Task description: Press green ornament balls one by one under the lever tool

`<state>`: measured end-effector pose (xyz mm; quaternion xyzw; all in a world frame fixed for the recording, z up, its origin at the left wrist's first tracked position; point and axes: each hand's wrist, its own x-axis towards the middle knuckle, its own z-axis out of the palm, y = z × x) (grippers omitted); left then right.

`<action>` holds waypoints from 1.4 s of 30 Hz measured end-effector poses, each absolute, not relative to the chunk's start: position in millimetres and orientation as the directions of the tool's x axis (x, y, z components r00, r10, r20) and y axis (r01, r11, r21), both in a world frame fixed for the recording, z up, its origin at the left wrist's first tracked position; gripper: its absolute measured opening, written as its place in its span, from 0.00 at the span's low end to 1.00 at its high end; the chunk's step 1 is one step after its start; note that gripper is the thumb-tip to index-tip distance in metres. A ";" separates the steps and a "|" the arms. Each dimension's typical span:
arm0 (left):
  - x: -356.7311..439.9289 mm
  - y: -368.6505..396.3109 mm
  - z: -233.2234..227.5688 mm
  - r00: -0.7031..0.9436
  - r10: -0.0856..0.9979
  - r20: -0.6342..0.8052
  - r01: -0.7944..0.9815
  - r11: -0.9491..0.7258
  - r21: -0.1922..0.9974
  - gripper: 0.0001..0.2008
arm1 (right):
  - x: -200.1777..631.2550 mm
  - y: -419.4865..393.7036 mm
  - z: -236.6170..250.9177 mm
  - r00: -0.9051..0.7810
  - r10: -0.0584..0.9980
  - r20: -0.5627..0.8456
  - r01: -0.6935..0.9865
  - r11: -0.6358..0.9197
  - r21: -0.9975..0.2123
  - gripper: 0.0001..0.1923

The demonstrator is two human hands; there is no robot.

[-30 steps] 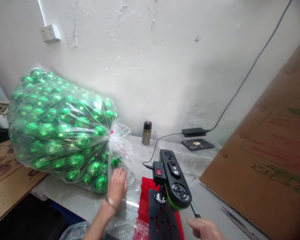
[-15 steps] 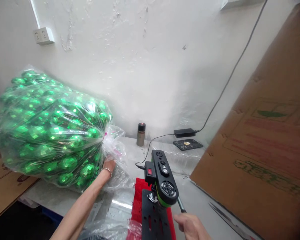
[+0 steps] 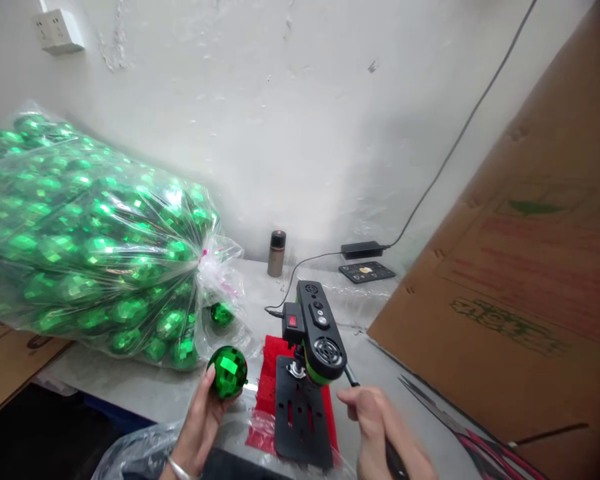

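Observation:
My left hand (image 3: 203, 413), a bracelet at its wrist, is closed on a shiny green faceted ball ornament (image 3: 229, 372) in front of the bag. A second green ball (image 3: 221, 314) lies by the gathered neck of a large clear plastic bag (image 3: 100, 247) packed with similar balls. My right hand (image 3: 380, 427) grips a black-handled metal rod (image 3: 351, 375); its far end is hidden behind a black machine (image 3: 323, 327) with round vents and a red switch. That machine stands over a slotted black plate (image 3: 304, 413) on red cloth (image 3: 267, 393).
Behind the machine are a small bottle (image 3: 276, 255), a power adapter (image 3: 361, 250) with a cable, and a dark phone-like slab (image 3: 367, 271). Scissors (image 3: 460, 433) lie at right beside a large cardboard box (image 3: 510, 280). Loose clear plastic (image 3: 125, 453) hangs at the front edge.
My left hand has come away from the bag's neck toward me and now holds a green ball. Another ball shows at the neck. My right hand stays on the rod; the view has shifted slightly.

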<state>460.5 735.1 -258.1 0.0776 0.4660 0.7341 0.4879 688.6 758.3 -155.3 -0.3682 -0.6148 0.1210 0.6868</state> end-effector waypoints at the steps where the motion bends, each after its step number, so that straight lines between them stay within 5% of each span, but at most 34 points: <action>1: 470.4 735.6 -262.1 -0.477 0.781 -0.402 -0.725 -0.092 0.682 0.20 | 692.2 760.7 -155.3 0.163 0.597 0.786 0.304 0.727 -0.615 0.12; 6: 496.2 741.7 -270.8 -0.322 0.815 -0.481 -0.873 -0.060 0.483 0.12 | 700.2 764.6 -152.2 0.054 0.534 0.844 0.360 0.778 -0.515 0.12; 10: 508.5 741.4 -282.7 -0.343 0.865 -0.367 -0.737 -0.006 0.676 0.26 | 697.6 762.7 -146.4 0.054 0.518 0.853 0.367 0.785 -0.500 0.12; 15: 531.1 744.3 -305.0 -0.445 0.887 -0.119 -0.253 0.003 0.967 0.45 | 696.3 762.2 -139.7 0.041 0.511 0.859 0.378 0.788 -0.487 0.13; 21: 546.9 745.9 -311.7 -0.389 0.921 -0.004 0.075 0.036 0.996 0.42 | 697.4 761.7 -139.9 0.035 0.507 0.861 0.367 0.795 -0.483 0.12; 28: 553.3 749.9 -303.8 -0.380 0.924 0.033 0.175 0.036 0.984 0.39 | 700.0 760.1 -147.8 0.011 0.554 0.832 0.342 0.780 -0.524 0.12; 33: 552.0 751.2 -303.2 -0.376 0.926 -0.029 0.106 0.074 0.992 0.41 | 699.4 759.8 -148.4 0.034 0.549 0.835 0.334 0.781 -0.528 0.12; 42: 519.4 751.4 -307.6 -0.303 0.929 -0.210 -0.399 0.076 0.914 0.43 | 694.9 760.7 -141.2 0.039 0.514 0.857 0.354 0.795 -0.492 0.13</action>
